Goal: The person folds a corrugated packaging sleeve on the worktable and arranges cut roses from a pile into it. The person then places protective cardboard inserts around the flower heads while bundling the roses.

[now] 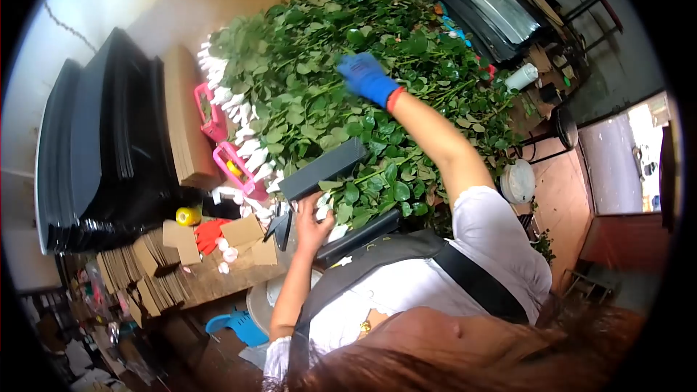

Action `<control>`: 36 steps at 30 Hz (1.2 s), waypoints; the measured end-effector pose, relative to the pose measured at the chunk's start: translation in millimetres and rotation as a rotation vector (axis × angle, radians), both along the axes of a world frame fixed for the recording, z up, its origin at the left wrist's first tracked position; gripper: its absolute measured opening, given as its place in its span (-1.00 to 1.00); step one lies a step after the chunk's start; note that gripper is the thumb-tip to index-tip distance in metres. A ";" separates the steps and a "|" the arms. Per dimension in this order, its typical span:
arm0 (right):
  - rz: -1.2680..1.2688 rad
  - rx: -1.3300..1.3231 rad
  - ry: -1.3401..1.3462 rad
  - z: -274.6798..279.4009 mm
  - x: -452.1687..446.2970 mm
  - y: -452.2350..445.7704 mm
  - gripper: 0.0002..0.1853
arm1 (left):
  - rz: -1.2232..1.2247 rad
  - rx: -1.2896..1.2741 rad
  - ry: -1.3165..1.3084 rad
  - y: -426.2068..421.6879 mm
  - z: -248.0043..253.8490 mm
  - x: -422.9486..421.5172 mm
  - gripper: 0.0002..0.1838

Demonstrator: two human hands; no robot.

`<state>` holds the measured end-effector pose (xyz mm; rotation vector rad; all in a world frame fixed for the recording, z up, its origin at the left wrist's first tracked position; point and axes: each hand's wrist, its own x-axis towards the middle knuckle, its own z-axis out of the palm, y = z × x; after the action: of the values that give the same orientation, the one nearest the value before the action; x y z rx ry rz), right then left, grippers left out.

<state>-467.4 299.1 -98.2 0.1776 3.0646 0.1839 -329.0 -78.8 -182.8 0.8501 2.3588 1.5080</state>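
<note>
My left hand (312, 226), bare, is at the near edge of the table, its fingers closed at the lower edge of a dark grey folded sheet (324, 168). White-wrapped flower heads (324, 207) show beside these fingers. My right hand (365, 78), in a blue glove with a red cuff, reaches over the large heap of leafy green flower stems (305, 94). Motion blurs its fingers, so whether they grip a stem cannot be made out. Along the heap's left side, more white-wrapped heads (250, 152) stick out.
Stacks of black sheets (109, 131) stand at left, beside a brown cardboard stack (190, 116). Pink holders (236, 170), a yellow roll (188, 216), a red glove (210, 236) and cardboard pieces (149, 261) lie nearby. Shiny dark sheets (486, 7) lean at the back right.
</note>
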 end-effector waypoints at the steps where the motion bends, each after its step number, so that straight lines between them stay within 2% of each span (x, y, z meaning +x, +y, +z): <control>1: 0.011 0.030 -0.005 -11.1 -4.1 -1.4 -0.66 | -0.001 0.008 -0.002 0.6 1.8 0.4 -0.45; 5: 0.044 0.067 -0.245 -35.3 -22.7 -6.9 -0.67 | -0.004 -0.008 0.018 0.1 -0.5 -1.1 -0.46; 8: 0.118 0.193 -0.246 12.9 -28.1 -17.6 -0.68 | -0.001 -0.022 -0.018 0.0 1.3 -1.1 -0.47; 9: 0.121 0.180 0.021 23.5 -27.8 -17.4 -0.70 | 0.003 -0.012 -0.024 -0.1 -1.2 -1.1 -0.47; 10: 0.107 0.144 0.146 51.6 -32.5 -20.9 -0.73 | 0.002 -0.010 -0.015 1.5 -1.1 -1.7 -0.46; 12: 0.308 0.142 0.718 93.3 -11.9 -20.6 -0.79 | 0.008 -0.009 0.001 0.5 0.7 -1.0 -0.46; 14: 0.356 -0.032 0.585 82.7 -16.8 -7.3 -0.76 | 0.013 -0.015 0.011 -1.2 -2.7 -0.7 -0.46; 15: 0.265 -0.301 0.515 80.8 -10.2 -1.9 -0.71 | 0.005 -0.008 0.012 -1.8 -4.2 -0.5 -0.46; 16: 0.341 -0.342 0.626 70.7 -7.8 11.5 -0.66 | 0.001 0.000 0.017 -2.2 -6.7 -2.9 -0.46; 17: 0.418 -0.366 0.710 102.7 19.0 0.1 -0.63 | 0.011 -0.017 -0.030 -2.2 -9.3 -1.0 -0.46; 19: 0.520 -0.129 0.713 116.2 53.5 -2.8 -0.46 | 0.013 -0.038 -0.033 -2.3 -9.7 -2.1 -0.44; 20: 0.468 -0.097 0.610 125.9 77.8 -14.3 -0.40 | 0.007 -0.014 -0.005 -1.1 -4.9 -2.6 -0.44; 23: 0.492 -0.092 0.515 110.0 119.2 5.6 -0.41 | 0.070 -0.006 -0.095 -1.5 -10.9 2.0 -0.39; 24: 0.371 -0.061 0.423 103.8 131.1 17.5 -0.45 | 0.090 -0.058 -0.172 -3.0 -10.3 3.2 -0.34; 26: 0.451 -0.094 0.479 118.1 159.5 7.2 -0.44 | 0.079 -0.064 -0.097 -4.5 -10.8 1.9 -0.30; 27: 0.479 -0.110 0.496 126.4 175.2 -1.6 -0.43 | 0.076 -0.038 -0.185 -5.3 -20.6 2.0 -0.28; 29: 0.426 -0.104 0.401 132.8 205.4 -16.6 -0.42 | 0.110 -0.049 -0.146 -5.4 -23.9 5.1 -0.29; 30: 0.411 -0.140 0.361 127.6 215.2 -17.7 -0.43 | 0.118 -0.068 -0.127 -6.5 -28.0 3.0 -0.31; 32: 0.377 -0.198 0.283 100.6 234.4 -10.2 -0.44 | 0.040 0.001 0.214 -6.7 -32.6 -2.0 -0.33; 34: 0.347 -0.253 0.196 62.1 247.2 -4.4 -0.47 | 0.009 -0.116 -0.122 -7.6 -14.0 -1.4 -0.40; 35: 0.297 -0.248 0.153 34.3 253.5 2.4 -0.50 | 0.006 -0.038 -0.076 -6.0 -34.6 -2.1 -0.43; 36: 0.255 -0.203 0.048 12.8 255.8 8.7 -0.50 | 0.051 0.022 -0.047 -5.3 -27.6 -1.7 -0.41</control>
<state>-211.7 307.9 -85.3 -0.2228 3.1165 -0.1215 -330.6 -84.1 -210.4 0.7561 2.3522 1.5587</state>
